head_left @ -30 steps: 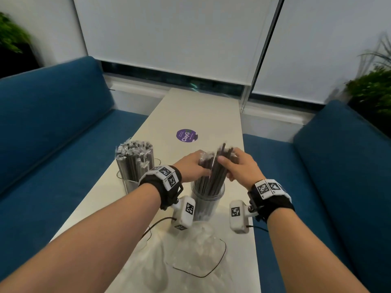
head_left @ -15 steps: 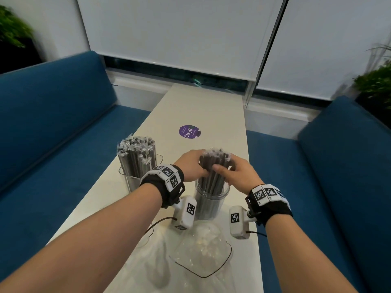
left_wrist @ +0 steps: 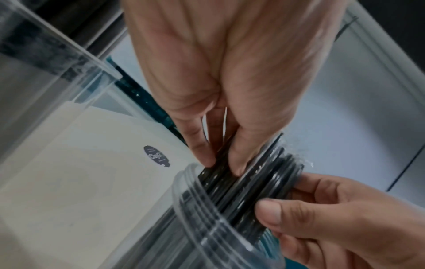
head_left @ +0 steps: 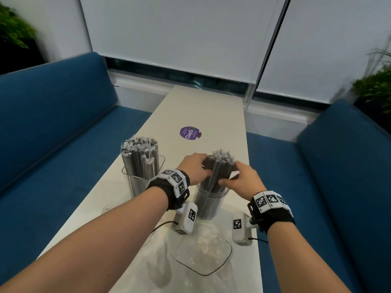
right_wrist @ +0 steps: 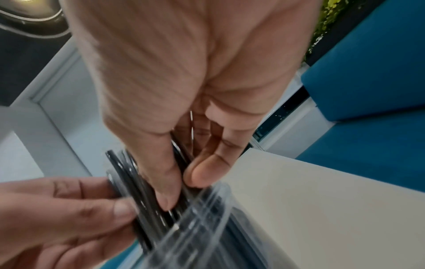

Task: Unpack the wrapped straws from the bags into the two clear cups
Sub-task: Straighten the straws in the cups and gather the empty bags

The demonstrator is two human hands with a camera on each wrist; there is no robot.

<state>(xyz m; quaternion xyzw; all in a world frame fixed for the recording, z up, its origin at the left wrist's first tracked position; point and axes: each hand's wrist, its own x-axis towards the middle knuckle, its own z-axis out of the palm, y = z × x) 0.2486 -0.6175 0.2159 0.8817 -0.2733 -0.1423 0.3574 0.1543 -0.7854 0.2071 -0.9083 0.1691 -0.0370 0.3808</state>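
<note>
Nearest to me, crumpled clear plastic bags (head_left: 203, 250) lie flat and emptied on the pale desk (head_left: 211, 115). Just beyond them stands a round clear cup (head_left: 209, 199) with a ridged rim, packed with dark straws (head_left: 218, 172) in thin crinkly wrappers. The straws stand nearly upright, long axis vertical, tops fanning a little above the rim. My left hand (head_left: 193, 168) and right hand (head_left: 243, 180) close on this bundle from either side, roughly equally near. The left fingers (left_wrist: 236, 158) are curled and pressed among the straws just above the rim; the right hand's thumb (left_wrist: 278, 213) and fingers pinch the bundle's other side. I judge the next move is to settle the bundle straight down, so both hands must stay above the rim. Further left stands the second cup (head_left: 139, 182), squarer-walled, already full of wrapped straws (head_left: 139, 157). Beyond is a purple round sticker (head_left: 190, 133) and blue sofas (head_left: 53, 115) flanking the desk
</note>
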